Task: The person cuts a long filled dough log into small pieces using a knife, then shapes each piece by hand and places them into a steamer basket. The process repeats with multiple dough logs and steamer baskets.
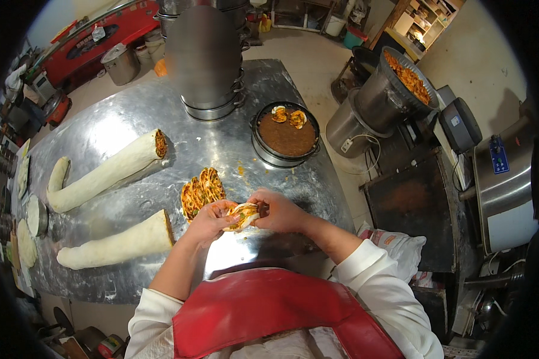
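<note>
Between both hands is a filled dough slice (243,217), white at its edges with an orange-green filling. My left hand (210,221) pinches its left side, while my right hand (276,211) grips its right side. Just beyond my left hand, several cut filled slices (202,190) stand pressed together on the steel table (179,179). To the left lie two long filled dough rolls, the farther one (112,172) bent at its far-left end and the nearer one (117,240) with its cut end facing the slices. A round steamer tray (287,134) with a brown base holds two shaped pieces (298,119).
A tall stack of steamers (211,107), partly blurred, stands at the table's far side. A large pot of orange-red filling (406,78) is at the right. Flattened dough (27,242) and a round metal container (37,215) lie at the left end. Flour dusts the table.
</note>
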A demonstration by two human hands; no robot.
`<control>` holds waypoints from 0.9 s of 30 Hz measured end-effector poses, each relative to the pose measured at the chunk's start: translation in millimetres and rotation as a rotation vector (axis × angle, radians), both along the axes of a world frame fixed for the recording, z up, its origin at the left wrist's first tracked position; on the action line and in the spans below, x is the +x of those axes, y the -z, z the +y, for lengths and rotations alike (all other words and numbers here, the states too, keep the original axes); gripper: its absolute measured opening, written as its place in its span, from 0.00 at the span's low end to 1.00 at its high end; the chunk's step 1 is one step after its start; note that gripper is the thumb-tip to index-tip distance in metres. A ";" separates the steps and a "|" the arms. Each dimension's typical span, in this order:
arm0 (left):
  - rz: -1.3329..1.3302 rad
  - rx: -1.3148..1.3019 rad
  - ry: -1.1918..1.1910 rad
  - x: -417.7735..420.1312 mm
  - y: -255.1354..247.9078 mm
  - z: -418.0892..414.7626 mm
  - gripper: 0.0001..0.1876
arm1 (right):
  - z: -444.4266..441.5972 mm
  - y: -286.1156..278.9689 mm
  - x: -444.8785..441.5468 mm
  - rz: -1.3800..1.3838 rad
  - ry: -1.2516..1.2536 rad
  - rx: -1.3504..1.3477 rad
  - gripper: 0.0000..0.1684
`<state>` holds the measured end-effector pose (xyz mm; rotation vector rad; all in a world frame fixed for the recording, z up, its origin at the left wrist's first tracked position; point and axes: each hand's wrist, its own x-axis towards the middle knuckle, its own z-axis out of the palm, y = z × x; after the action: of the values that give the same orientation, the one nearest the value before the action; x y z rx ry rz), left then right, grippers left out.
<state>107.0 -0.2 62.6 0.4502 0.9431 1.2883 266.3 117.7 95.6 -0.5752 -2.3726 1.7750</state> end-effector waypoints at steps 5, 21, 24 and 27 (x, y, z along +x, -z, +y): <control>-0.113 0.007 -0.001 3.6 -8.1 -1.8 0.12 | -3.4 0.4 2.7 0.024 0.001 -0.437 0.23; 1.416 0.706 -0.069 6.3 -34.2 -15.9 0.19 | -9.5 -7.1 5.0 0.065 0.116 -0.776 0.24; 1.441 0.743 -0.001 1.6 -36.6 -18.2 0.18 | -11.1 -7.5 7.1 0.080 0.073 -0.840 0.24; 1.451 0.792 0.024 0.5 -40.5 -21.1 0.17 | -16.0 -8.2 8.0 0.082 0.064 -1.106 0.26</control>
<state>107.5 -21.2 103.0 2.1825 1.5056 1.1655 274.3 101.7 103.8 -0.6119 -1.1004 2.8769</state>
